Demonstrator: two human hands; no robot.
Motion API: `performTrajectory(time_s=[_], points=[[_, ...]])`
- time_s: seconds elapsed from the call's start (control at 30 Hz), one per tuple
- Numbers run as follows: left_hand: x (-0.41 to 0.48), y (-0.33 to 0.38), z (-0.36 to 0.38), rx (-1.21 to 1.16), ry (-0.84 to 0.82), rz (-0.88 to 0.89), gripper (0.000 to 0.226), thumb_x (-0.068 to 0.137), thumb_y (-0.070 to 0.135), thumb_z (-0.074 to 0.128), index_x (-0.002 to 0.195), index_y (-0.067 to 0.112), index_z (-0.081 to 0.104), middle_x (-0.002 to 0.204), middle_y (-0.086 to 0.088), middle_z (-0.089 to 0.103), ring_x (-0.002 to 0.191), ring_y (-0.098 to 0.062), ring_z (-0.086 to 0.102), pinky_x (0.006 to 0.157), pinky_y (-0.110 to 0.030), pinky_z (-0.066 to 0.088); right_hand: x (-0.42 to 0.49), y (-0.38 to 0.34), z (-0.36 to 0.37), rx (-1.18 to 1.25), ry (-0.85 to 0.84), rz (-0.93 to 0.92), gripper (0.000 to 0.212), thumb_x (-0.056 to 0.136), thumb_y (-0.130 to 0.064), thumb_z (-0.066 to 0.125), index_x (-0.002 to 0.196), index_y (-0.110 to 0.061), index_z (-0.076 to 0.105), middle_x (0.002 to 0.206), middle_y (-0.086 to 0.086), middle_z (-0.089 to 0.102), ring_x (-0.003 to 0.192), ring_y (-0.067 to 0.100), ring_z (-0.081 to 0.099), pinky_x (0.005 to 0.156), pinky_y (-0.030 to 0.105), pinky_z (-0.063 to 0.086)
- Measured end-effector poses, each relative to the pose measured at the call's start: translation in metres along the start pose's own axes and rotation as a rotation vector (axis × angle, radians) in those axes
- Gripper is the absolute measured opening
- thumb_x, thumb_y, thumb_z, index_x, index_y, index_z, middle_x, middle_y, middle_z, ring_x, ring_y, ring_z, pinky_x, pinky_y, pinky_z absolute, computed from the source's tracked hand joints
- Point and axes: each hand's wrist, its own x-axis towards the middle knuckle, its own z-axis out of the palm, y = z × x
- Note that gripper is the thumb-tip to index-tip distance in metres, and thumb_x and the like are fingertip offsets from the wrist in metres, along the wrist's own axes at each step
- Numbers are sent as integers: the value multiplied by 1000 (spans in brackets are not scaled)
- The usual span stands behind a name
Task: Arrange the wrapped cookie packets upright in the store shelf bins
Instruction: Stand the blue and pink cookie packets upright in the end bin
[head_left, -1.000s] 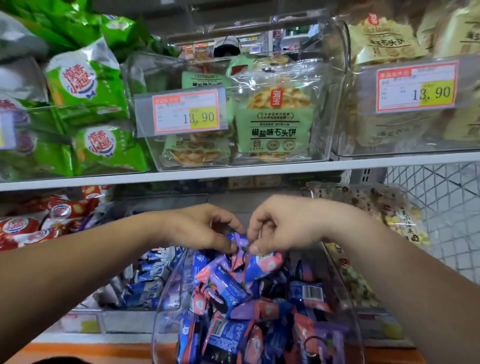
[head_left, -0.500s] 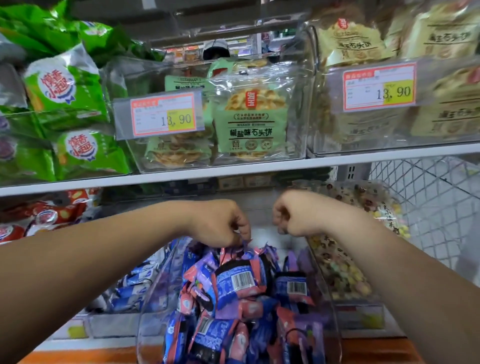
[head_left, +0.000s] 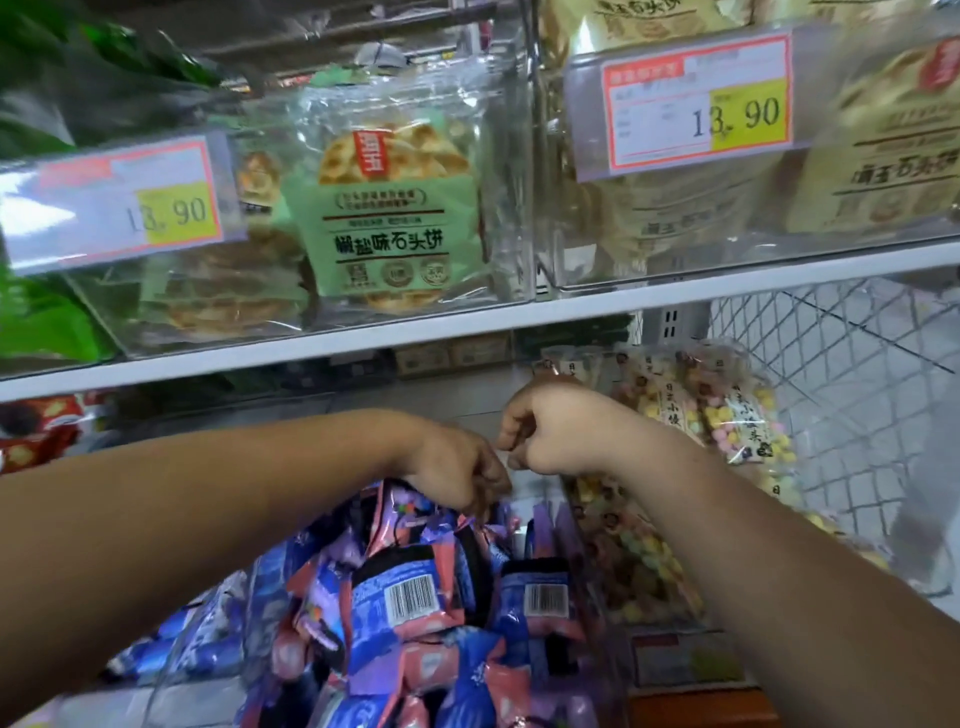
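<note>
**Inspector:** Currently, what is the state of each hand?

**Operator:** Left hand (head_left: 457, 475): fingers curled downward, fingertips pinching the crimped top seam of one blue, pink and purple foil-wrapped cookie packet (head_left: 410, 571). Right hand (head_left: 550, 436): closed into a loose fist just beside the left hand and slightly above it. No wrapper is visible in it.

**Inspector:** Location of the task item?

**Operator:** The pinched packet stands roughly upright directly below the left hand, barcode outward, inside the clear plastic shelf bin (head_left: 582, 561). A second barcoded packet (head_left: 543, 597) stands below the right hand. Nearer than both hands, the other packets (head_left: 467, 680) lie in a mixed heap, several of them tilted.

**Inspector:** Failure modes from this position?

**Operator:** Three, by judgement.
1. Seam grip only. The wrapper looks slick and the pinch area is small, so a pull may slip and drop the packet flat.
2. Unsupported neighbours. The packets lean on one another, so lifting one can topple those beside it. The free right hand should brace them.
3. Clearance. The white shelf edge (head_left: 467, 322) runs above both hands, and clear bags of pastel puffed balls (head_left: 727, 431) sit just right of the right hand. A wide wrist movement can knock them.
</note>
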Motion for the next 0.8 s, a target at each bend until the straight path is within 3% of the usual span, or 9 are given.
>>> performTrajectory(time_s=[0.07, 0.13, 0.2, 0.27, 0.33, 0.4, 0.53, 0.67, 0.8], points=[[-7, 3, 1, -7, -69, -19, 42, 95, 15, 58, 135, 28, 61, 121, 7, 65, 94, -1, 58, 86, -14, 49, 2, -1, 0, 11, -24, -13, 21, 80, -11, 78, 75, -29, 68, 76, -20, 66, 81, 2, 67, 82, 27, 59], [-15, 3, 2, -36, -72, -35, 45, 96, 14, 57, 135, 36, 60, 130, 3, 60, 105, -13, 60, 89, -23, 51, 3, -2, 0, -1, -41, -25, 19, 80, -8, 75, 76, -25, 70, 79, -17, 69, 87, 6, 70, 84, 31, 60], [-21, -1, 3, -83, -48, -28, 41, 97, 12, 56, 125, 40, 63, 116, 9, 61, 95, -9, 61, 78, -19, 51, 5, -2, 0, -4, -60, -27, 20, 81, -7, 72, 74, -25, 68, 88, -10, 73, 90, 9, 72, 86, 34, 60], [-26, -7, 4, -167, -2, 1, 39, 96, 8, 58, 124, 33, 67, 100, 18, 64, 82, 1, 60, 73, -12, 48, 6, -3, 1, -3, -69, -23, 24, 82, -8, 73, 70, -27, 64, 91, -10, 73, 92, 10, 72, 87, 34, 60], [-31, -13, 4, -276, 89, 9, 35, 92, 6, 65, 120, 26, 73, 91, 11, 74, 70, 0, 60, 69, -13, 48, 5, -4, 0, 2, -76, -16, 22, 84, -8, 73, 75, -27, 66, 82, -15, 69, 91, 9, 71, 87, 29, 59], [-37, -22, 5, -386, 210, 1, 26, 88, 5, 72, 104, 24, 78, 92, -3, 79, 71, -7, 65, 69, -18, 51, 4, -4, 0, 19, -74, -11, 23, 84, -5, 71, 81, -28, 69, 75, -19, 65, 85, 7, 68, 84, 24, 57], [-51, -30, 9, -561, 366, -9, 15, 85, 11, 80, 86, 26, 78, 88, -1, 79, 74, -5, 67, 72, -18, 51, 4, -4, 2, 82, -105, 0, 27, 81, -6, 75, 79, -32, 68, 83, -15, 71, 88, 7, 70, 91, 32, 59], [-63, -29, 4, -578, 577, -58, 10, 76, 37, 88, 76, 32, 80, 79, 14, 77, 74, 0, 69, 73, -19, 52, 5, -7, 6, 94, -184, -16, 36, 75, -13, 84, 105, -30, 70, 106, -5, 75, 101, 13, 70, 96, 37, 57], [-73, -34, 6, -708, 626, -51, 14, 69, 28, 94, 72, 27, 80, 89, 9, 79, 88, -9, 74, 87, -26, 56, 5, -2, 5, 251, -263, 6, 69, 79, -12, 85, 141, -21, 56, 127, 0, 68, 117, 12, 64, 108, 35, 49]])
